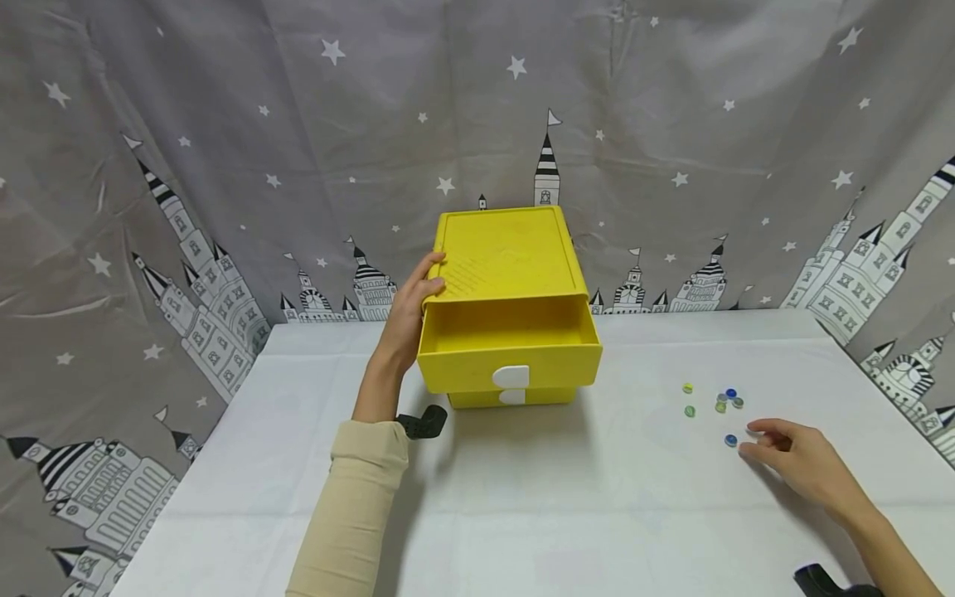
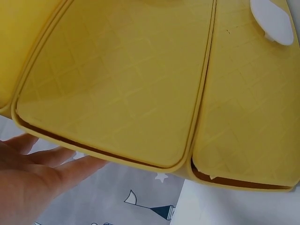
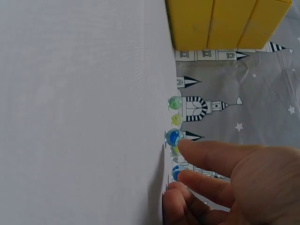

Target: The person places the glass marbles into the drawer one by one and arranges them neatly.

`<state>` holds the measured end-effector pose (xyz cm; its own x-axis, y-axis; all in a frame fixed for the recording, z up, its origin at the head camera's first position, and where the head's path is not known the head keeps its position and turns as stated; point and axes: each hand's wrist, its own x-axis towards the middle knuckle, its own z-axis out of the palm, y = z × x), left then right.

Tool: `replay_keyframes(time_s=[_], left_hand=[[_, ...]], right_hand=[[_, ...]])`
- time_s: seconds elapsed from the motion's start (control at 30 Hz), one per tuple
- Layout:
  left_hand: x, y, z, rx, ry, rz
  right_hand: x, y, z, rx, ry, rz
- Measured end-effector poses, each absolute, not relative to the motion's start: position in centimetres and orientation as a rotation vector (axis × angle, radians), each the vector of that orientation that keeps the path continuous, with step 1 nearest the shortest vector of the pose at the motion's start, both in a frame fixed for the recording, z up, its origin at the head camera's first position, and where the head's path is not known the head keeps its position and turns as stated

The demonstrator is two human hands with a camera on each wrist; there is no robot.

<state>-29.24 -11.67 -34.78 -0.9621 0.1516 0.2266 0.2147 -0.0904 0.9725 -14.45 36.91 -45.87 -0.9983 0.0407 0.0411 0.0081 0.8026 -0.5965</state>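
A yellow drawer cabinet stands mid-table, its upper drawer pulled out and nothing visible inside. Against the cabinet's left side and top edge rests the left hand, its fingers extended along the side wall in the left wrist view. On the right, the right hand hovers low, thumb and forefinger apart beside a blue marble. In the right wrist view a fingertip overlaps this marble; whether they touch I cannot tell. The other fingers are loosely bent.
Several more marbles lie behind the near blue one: a green marble, a yellow-green marble and a small cluster with another blue marble. White cloth covers the table. A grey castle-print curtain hangs behind.
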Motion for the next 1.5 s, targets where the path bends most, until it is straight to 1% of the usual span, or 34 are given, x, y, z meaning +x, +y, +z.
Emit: replay_keyframes(time_s=[0.33, 1.1, 1.5], left_hand=[[-29.1, -11.7, -34.7, -0.435, -2.071, -2.269], [-29.1, -11.7, -34.8, -0.434, -2.077, -2.259], [-29.1, -11.7, -34.8, -0.432, -2.055, -2.281]], right_hand=[[-14.6, 36.3, -46.2, -0.013, -2.914, 0.948], [-15.4, 34.5, -46.3, 0.181, -2.852, 1.017], [-15.9, 33.7, -46.1, 0.166, -2.896, 0.968]])
